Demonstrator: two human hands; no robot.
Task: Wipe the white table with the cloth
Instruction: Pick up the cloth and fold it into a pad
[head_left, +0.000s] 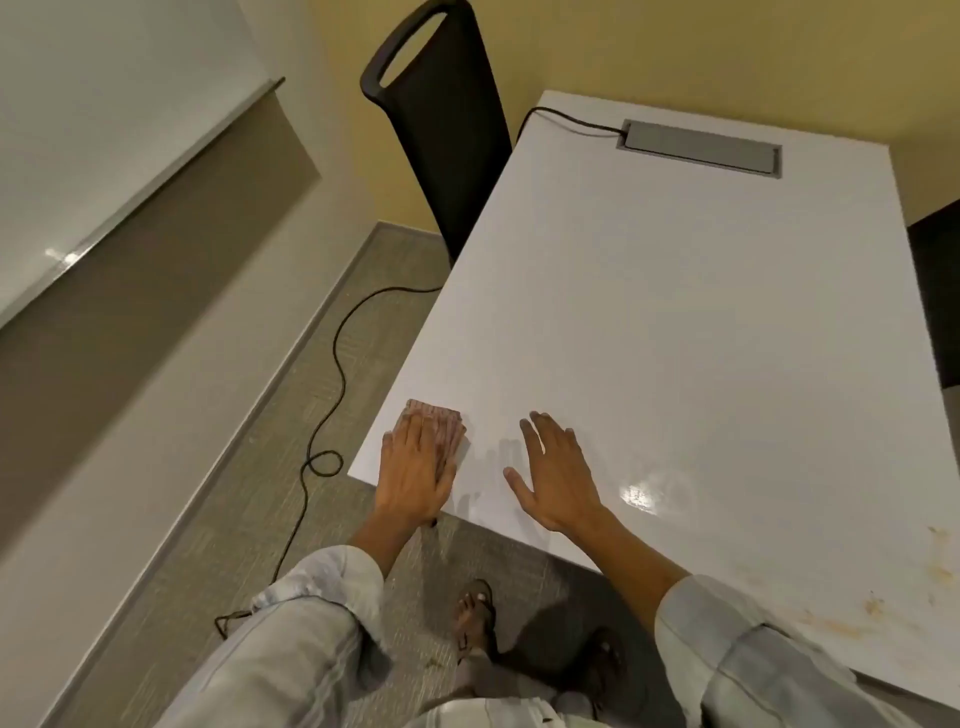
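White table, cloth lengthwise under left hand

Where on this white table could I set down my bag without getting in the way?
The broad middle of the table, between the grey cable box at the far end and the two hands, is bare. The near left corner is crowded: the left hand presses the cloth, and the right hand lies flat beside it. Brownish stains mark the near right edge.

An office meeting room is suggested: a long white table is fitted with a recessed grey cable box, a black mesh-backed chair is drawn up beside it, and a whiteboard is mounted above grey carpet.
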